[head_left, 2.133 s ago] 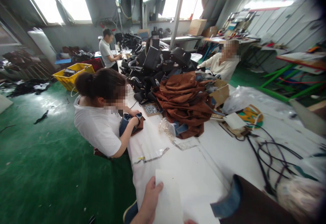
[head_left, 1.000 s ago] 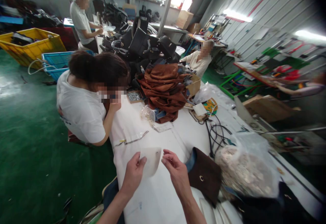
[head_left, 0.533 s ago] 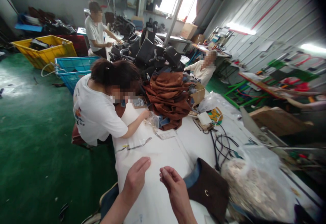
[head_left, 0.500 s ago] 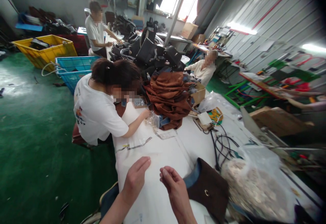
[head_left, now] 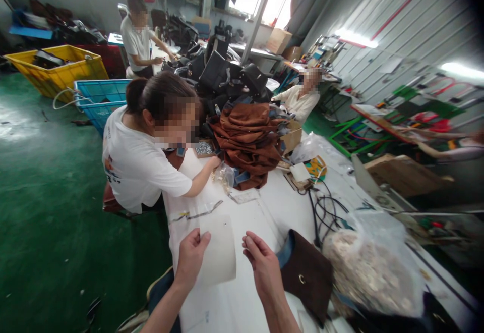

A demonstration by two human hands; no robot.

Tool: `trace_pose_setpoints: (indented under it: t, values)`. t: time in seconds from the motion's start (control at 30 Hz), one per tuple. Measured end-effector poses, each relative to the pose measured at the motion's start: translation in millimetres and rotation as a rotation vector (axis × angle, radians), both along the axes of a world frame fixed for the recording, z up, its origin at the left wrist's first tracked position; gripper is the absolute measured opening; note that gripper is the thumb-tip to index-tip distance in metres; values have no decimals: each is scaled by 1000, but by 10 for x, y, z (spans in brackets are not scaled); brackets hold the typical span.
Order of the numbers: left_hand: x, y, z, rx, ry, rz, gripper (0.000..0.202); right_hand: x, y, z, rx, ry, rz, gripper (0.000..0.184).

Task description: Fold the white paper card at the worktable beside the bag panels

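My left hand (head_left: 192,258) pinches a thin, whitish translucent sheet (head_left: 220,252) by its left edge, above the white table (head_left: 251,222). The sheet faces me and has a small dark hole near its top. To its right, apart from it, is my right hand (head_left: 262,262), with thumb and fingertips pressed together; whatever they hold, if anything, is too small to make out. Just right of that hand lies a dark brown piece (head_left: 308,272) with a blue-grey lining and a small gold-coloured metal fitting.
A clear bag of pale pieces (head_left: 372,267) stands at the right, near black cables (head_left: 327,204). Brown material (head_left: 245,141) is piled farther back. A person in a white shirt (head_left: 136,169) sits at the left table edge, reaching toward a small clear bag (head_left: 224,176).
The sheet in my left hand now faces me broadside; before, it could hardly be made out. My right hand has risen slightly. The seated person's head has turned.
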State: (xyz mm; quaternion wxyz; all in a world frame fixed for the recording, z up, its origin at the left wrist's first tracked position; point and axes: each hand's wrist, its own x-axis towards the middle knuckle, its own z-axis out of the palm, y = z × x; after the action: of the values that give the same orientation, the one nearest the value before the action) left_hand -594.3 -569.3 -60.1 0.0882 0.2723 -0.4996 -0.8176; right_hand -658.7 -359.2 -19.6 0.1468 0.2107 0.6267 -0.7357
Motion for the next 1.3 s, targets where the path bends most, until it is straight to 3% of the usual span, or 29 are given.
trace_pose_setpoints:
  t: [0.17, 0.3, 0.37, 0.43, 0.53, 0.67, 0.8, 1.03, 1.2, 1.3]
  values:
    - [15, -1, 36, 270, -32, -5, 44, -65, -12, 68, 68, 59, 35, 69]
    - [-44, -46, -29, 416, -56, 71, 55, 59, 122, 3, 205, 77, 99, 65]
    - [-83, -86, -83, 443, -65, 124, 55, 185, 192, -26, 147, -54, 134, 65]
    - [-116, -122, -138, 449, -68, 175, 50, 323, 225, -24, -10, -167, 215, 61]
    - [-151, -147, -209, 449, -78, 227, 44, 482, 197, 11, -140, -178, 363, 60]
    - [-169, -119, -264, 438, -89, 272, 42, 525, 103, -7, 59, -68, 331, 52]
    - [-153, -60, -269, 411, -91, 306, 40, 455, 35, -62, 98, -48, 312, 50]
    - [-176, -25, -117, 374, -68, 324, 48, 413, -67, -55, 65, -93, 225, 49]
    - [-191, 46, 113, 436, -48, 242, 64, 415, -137, -50, 37, -99, 271, 50]
    - [-161, 145, 170, 421, -110, 174, 71, 416, -126, -80, 26, -86, 313, 51]
